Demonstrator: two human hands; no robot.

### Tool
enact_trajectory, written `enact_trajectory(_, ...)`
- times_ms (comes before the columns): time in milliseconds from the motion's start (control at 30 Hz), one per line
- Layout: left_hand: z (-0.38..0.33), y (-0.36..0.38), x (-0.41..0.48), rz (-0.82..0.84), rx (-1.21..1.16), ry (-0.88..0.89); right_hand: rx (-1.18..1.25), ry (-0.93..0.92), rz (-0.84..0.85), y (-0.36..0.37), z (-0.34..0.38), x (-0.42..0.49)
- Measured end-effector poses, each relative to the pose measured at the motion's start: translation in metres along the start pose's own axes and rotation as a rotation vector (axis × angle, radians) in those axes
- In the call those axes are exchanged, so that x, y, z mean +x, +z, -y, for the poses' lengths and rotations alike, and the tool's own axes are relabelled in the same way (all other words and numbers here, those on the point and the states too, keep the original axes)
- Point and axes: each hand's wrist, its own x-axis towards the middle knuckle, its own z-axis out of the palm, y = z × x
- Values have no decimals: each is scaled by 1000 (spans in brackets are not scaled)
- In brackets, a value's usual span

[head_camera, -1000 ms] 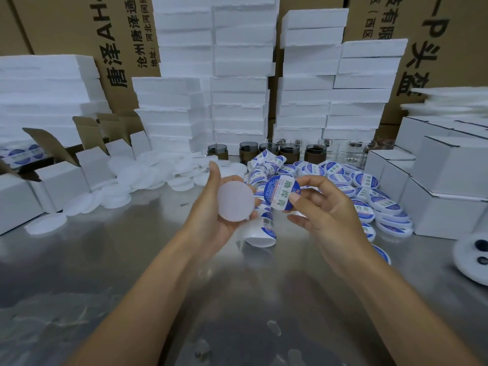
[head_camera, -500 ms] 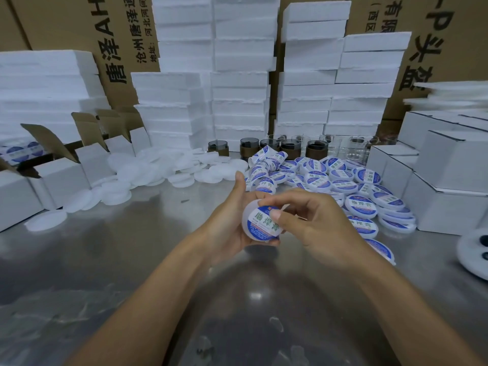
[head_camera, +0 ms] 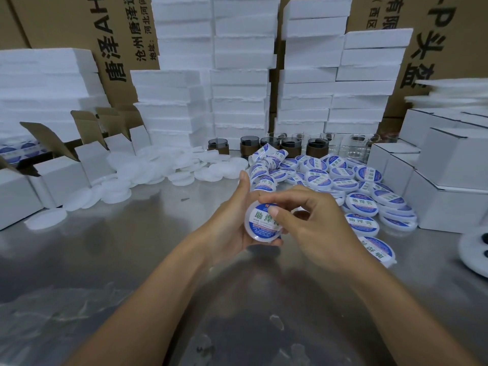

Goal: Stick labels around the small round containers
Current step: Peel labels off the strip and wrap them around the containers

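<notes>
Fingers [head_camera: 268, 243] of our left hand [head_camera: 232, 223] grip container [head_camera: 249, 227], face tilted toward us; right hand [head_camera: 319, 225] pinches rim, thumb on label [head_camera: 260, 216].

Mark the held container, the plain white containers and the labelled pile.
held container [head_camera: 257, 217]: head view, on its label.
plain white containers [head_camera: 116, 190]: head view, top of a near one.
labelled pile [head_camera: 361, 204]: head view, one container's label.

- two hands: left hand [head_camera: 232, 220] and right hand [head_camera: 317, 223]
- one held container [head_camera: 260, 225] between them
- dark jars [head_camera: 291, 146] along the back: five, I think
- clear glass jars [head_camera: 356, 147] beside those: several, can't get a clean count
- labelled containers [head_camera: 361, 203] piled up: dozens, too overlapped to count
- plain white discs [head_camera: 116, 192]: dozens too
</notes>
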Motion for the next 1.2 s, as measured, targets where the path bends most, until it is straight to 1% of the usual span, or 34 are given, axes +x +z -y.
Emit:
enact_trajectory(533, -1, 3, -1, 0, 10, -6, 66, 45, -96, 5, -2, -1)
enact_trajectory(933, -2, 5, -3, 2, -14, -2, 56, 4, -173, 7, -4, -1)
enact_trajectory(1033, -2, 6, -3, 2, -17, -3, 14, -33, -213, 9, -6, -2)
enact_trajectory(1100, -3, 7, -3, 13, -34, -2, -64, -55, -249, 10, -7, -2)
enact_trajectory(1200, -4, 11, -7, 77, -84, 21, -167, -117, -313, 9, -8, -2)
